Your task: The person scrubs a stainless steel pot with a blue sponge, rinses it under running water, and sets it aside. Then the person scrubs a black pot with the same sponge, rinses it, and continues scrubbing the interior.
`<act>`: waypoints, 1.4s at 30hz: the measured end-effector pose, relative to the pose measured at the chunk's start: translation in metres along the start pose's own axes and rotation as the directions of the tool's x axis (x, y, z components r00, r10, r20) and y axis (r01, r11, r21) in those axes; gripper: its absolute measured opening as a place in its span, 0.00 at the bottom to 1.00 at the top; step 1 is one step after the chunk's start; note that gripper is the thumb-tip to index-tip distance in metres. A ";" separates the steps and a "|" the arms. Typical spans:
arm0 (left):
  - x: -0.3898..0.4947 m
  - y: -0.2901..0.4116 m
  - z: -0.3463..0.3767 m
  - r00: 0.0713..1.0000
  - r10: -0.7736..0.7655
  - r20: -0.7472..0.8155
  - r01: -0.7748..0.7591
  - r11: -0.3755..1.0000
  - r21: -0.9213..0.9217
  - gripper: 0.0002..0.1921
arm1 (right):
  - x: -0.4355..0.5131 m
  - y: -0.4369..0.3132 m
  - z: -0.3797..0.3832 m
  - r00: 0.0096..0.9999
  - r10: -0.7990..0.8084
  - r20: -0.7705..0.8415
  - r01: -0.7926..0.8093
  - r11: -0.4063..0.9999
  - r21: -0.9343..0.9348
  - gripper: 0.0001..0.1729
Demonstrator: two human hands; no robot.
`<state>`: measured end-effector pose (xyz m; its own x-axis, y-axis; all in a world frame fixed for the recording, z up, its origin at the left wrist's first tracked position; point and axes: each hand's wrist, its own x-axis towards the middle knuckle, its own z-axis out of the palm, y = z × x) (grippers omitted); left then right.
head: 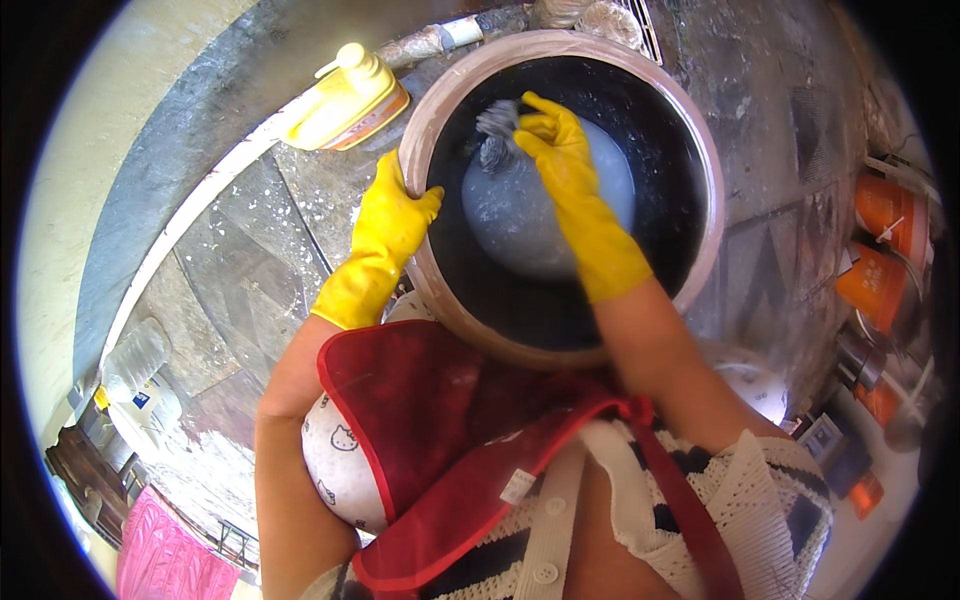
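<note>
A large round vat (pixel 694 187) with a dark inner wall and a pale brown rim stands before me. Cloudy bluish liquid (pixel 517 232) lies at its bottom. My left hand (pixel 397 210), in a yellow rubber glove, grips the left side of the rim. Over the vat's inside is my right hand (pixel 555 146), gloved alike, its fingers bent and partly spread. A grey, blurred scouring pad or similar bundle (pixel 499 139) is at its fingertips; whether the fingers pinch it cannot be told.
A yellow plastic jug (pixel 345 101) stands left of the vat on the stained tile floor (pixel 247 247). Orange buckets (pixel 874 281) are at the far right. Beyond the vat lies a wrapped pipe (pixel 416 46). A white container (pixel 150 409) and pink cloth (pixel 169 551) are at lower left.
</note>
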<state>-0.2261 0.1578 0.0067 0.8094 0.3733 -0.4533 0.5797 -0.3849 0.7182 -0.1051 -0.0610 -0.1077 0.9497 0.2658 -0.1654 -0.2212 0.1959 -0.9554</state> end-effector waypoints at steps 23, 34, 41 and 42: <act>-0.001 -0.003 0.006 0.998 0.053 -0.040 -0.055 0.997 -0.055 0.33 | 0.045 0.035 0.022 0.952 0.045 -0.303 -0.286 0.487 -0.826 0.28; 0.001 -0.006 0.007 0.995 0.082 -0.056 -0.086 0.994 -0.068 0.32 | 0.046 -0.021 0.043 0.985 0.123 -0.117 -0.152 0.335 -0.930 0.26; 0.004 -0.013 0.009 0.990 0.127 -0.055 -0.127 0.992 -0.007 0.33 | -0.015 -0.008 0.095 0.937 0.062 0.343 0.309 0.309 -0.899 0.24; 0.006 -0.013 0.010 0.985 0.162 -0.061 -0.165 0.985 -0.047 0.33 | -0.008 -0.016 0.091 0.933 0.067 0.353 0.310 0.348 -0.885 0.26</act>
<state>-0.2283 0.1565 -0.0108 0.8855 0.3569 -0.2974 0.4328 -0.4011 0.8073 -0.1299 0.0199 -0.0686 0.7934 0.5942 -0.1317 0.4133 -0.6848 -0.6002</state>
